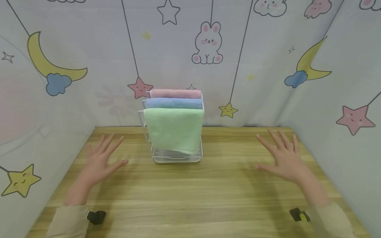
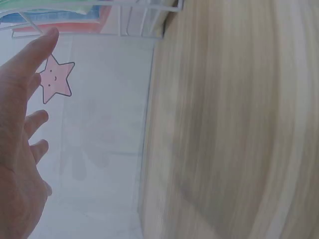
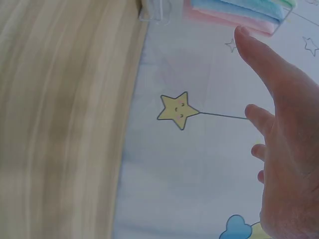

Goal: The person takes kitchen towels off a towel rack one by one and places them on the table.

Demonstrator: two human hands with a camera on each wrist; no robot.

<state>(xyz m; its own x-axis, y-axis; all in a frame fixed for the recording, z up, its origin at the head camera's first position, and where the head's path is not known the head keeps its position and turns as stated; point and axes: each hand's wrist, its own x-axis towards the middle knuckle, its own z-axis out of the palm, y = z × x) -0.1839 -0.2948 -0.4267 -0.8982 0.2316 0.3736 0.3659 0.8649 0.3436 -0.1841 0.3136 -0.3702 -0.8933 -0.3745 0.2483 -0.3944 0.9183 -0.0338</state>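
Observation:
Three towels hang in a row on a white wire rack (image 1: 177,159) at the back of the table. In front is a green towel (image 1: 175,129), behind it a blue towel (image 1: 174,103), and at the rear a pink towel (image 1: 175,94). To the left of the rack, my left hand (image 1: 99,163) hovers with fingers spread, holding nothing. Over on the right side, my right hand (image 1: 284,158) is likewise spread and holds nothing. Both hands are apart from the rack and towels.
The wooden table (image 1: 190,198) carries the rack near its back edge. White fabric walls (image 1: 178,59) printed with stars, moons and rabbits enclose it at the back, left and right. Each wrist wears a small dark device, such as the left one (image 1: 96,217).

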